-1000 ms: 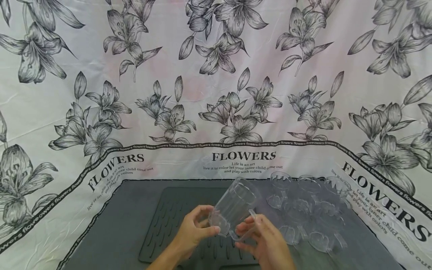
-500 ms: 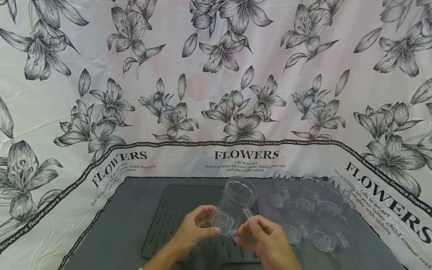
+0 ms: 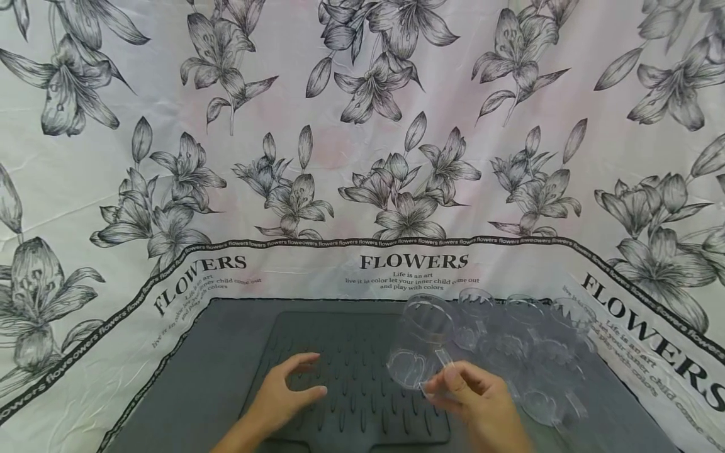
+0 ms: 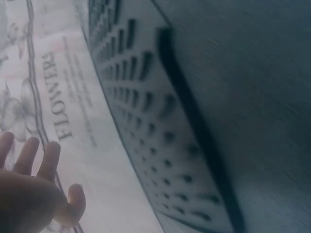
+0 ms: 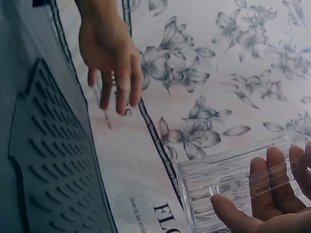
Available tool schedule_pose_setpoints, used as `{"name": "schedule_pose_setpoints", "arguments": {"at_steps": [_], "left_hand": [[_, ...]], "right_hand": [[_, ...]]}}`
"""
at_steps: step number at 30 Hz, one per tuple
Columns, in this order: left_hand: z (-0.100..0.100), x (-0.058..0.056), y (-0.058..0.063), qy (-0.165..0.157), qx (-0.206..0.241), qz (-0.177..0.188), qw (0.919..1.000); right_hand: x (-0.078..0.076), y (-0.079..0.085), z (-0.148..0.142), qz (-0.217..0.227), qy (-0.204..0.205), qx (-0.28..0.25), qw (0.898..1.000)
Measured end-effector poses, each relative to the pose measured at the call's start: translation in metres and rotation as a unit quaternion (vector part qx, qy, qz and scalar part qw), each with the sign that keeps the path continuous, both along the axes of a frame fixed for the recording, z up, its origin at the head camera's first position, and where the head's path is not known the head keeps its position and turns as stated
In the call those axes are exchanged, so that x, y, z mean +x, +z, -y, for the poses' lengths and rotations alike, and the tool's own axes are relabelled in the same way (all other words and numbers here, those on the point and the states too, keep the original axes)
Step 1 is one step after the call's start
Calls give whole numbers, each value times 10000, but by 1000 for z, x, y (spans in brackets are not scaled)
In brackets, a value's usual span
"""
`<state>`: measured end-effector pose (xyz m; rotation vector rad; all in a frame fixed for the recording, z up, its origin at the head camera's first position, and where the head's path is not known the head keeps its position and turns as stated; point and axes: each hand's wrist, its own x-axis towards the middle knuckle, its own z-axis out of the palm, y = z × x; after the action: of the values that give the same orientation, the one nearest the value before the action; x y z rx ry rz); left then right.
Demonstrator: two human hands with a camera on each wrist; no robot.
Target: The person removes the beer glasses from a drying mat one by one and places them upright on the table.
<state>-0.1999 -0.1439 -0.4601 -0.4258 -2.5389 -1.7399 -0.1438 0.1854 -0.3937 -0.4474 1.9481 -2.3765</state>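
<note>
A clear mug (image 3: 421, 340) with a handle is held up, slightly tilted, over the right part of a dark ridged drying mat (image 3: 317, 330). My right hand (image 3: 484, 399) grips its handle between thumb and fingers. In the right wrist view the fingers wrap the handle side of the transparent mug (image 5: 206, 187), which has fluted walls. My left hand (image 3: 277, 390) hovers over the left part of the mat, fingers spread and thumb apart, holding nothing. Against the cloth in the left wrist view, the same left hand (image 4: 34, 189) shows straight, separated fingers.
Several clear mugs (image 3: 542, 406) stand close together on the grey table (image 3: 181, 390), just right of the mat. A white cloth (image 3: 306, 270) with printed lilies and lettering surrounds the table at the back and sides.
My left hand has let go of the mug's base and drawn back to the left. My right hand has carried the mug to the right, toward the other mugs, turning it more upright.
</note>
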Motion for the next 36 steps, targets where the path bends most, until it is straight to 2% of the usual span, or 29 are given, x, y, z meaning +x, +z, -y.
{"name": "schedule_pose_setpoints", "arguments": {"at_steps": [9, 11, 16, 22, 27, 32, 36], "left_hand": [[31, 9, -16, 551, -574, 70, 9968], [35, 10, -19, 648, -741, -7, 9951], [49, 10, -31, 846, -1064, -254, 9904], [66, 10, -45, 995, -1438, -432, 9836], [79, 12, -55, 1108, -1832, -261, 9765], [90, 12, -63, 1162, -1875, 8, 9754], [95, 10, -67, 1197, -1879, 228, 9746]], "right_hand": [[2, 5, -20, 0, -709, 324, 9970], [3, 6, -25, -2, -799, 360, 9962], [4, 9, -49, -88, -856, 420, 9954], [4, 8, -83, -402, -803, 134, 9959], [7, 3, -106, -420, -911, -41, 9949], [8, -3, -126, -574, -944, -101, 9938], [10, -6, -139, -610, -1252, -44, 9902]]}}
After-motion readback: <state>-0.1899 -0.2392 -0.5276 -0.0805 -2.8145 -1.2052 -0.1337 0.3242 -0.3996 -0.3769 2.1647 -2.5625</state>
